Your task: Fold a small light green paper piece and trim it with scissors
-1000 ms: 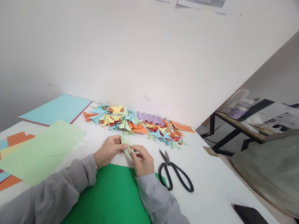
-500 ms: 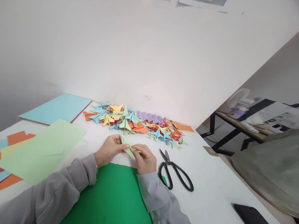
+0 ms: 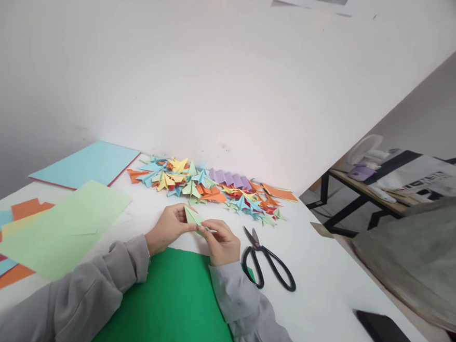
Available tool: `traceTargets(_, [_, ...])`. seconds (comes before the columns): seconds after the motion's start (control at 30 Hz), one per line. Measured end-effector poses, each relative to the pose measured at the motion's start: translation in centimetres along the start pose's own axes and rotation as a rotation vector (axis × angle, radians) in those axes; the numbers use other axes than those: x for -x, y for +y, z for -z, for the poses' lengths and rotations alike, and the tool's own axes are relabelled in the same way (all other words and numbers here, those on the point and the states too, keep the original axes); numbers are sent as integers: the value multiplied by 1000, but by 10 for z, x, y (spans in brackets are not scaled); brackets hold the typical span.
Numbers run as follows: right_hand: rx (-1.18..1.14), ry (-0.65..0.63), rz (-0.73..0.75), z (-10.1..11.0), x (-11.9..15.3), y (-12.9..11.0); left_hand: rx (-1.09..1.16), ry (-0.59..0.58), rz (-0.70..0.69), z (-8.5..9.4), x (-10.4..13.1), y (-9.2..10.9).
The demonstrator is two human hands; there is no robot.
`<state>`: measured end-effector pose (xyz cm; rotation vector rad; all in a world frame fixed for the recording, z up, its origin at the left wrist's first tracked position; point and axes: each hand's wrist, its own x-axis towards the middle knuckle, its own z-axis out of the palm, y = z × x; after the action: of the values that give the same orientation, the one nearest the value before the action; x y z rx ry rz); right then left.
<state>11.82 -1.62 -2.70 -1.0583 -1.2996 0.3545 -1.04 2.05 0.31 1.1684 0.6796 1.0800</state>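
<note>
A small folded piece of light green paper (image 3: 192, 216) is pinched between both hands, above the table just beyond the green sheet. My left hand (image 3: 170, 226) grips its left side, thumb along the lower edge. On the other side, my right hand (image 3: 222, 242) has thumb and fingers closed on the right end, which is partly hidden. Under my forearms lies a large green sheet (image 3: 164, 302). Black-handled scissors (image 3: 260, 252) rest with blades parted to the right of my right hand.
Folded paper planes (image 3: 191, 188) in many colours lie piled along the wall, near orange paper (image 3: 281, 193). Light green paper (image 3: 68, 222) covers coloured scraps at left, below a light blue stack (image 3: 88, 164). A flat black object (image 3: 393, 341) lies at the right edge.
The green paper has turned slightly between my fingers, so more of its pointed, folded face shows. Both hands keep their hold in nearly the same place.
</note>
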Motion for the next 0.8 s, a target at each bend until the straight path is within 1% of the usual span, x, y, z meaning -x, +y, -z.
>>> traceTargets(0.1, [48,-14,23,1,0,-2,40,-49,25,-3,2,4])
traceTargets(0.17, [70,-28,33,1,0,-3,76,-63,69,-4,3,6])
traceTargets(0.23, [78,-36,42,1,0,-4,87,-41,93,-4,3,6])
traceTargets(0.33, [95,-45,60,1,0,-4,76,-6,93,-3,2,4])
traceTargets(0.5, [109,-54,64,1,1,-5,50,-8,97,0,0,-1])
traceTargets(0.57, [85,-31,25,0,1,-4,22,-4,88,0,0,-2])
traceTargets(0.63, [30,3,-49,-1,1,-4,-6,11,74,0,0,-3])
traceTargets(0.8, [-151,80,-351,-3,-1,-3,-68,8,41,1,-1,-7])
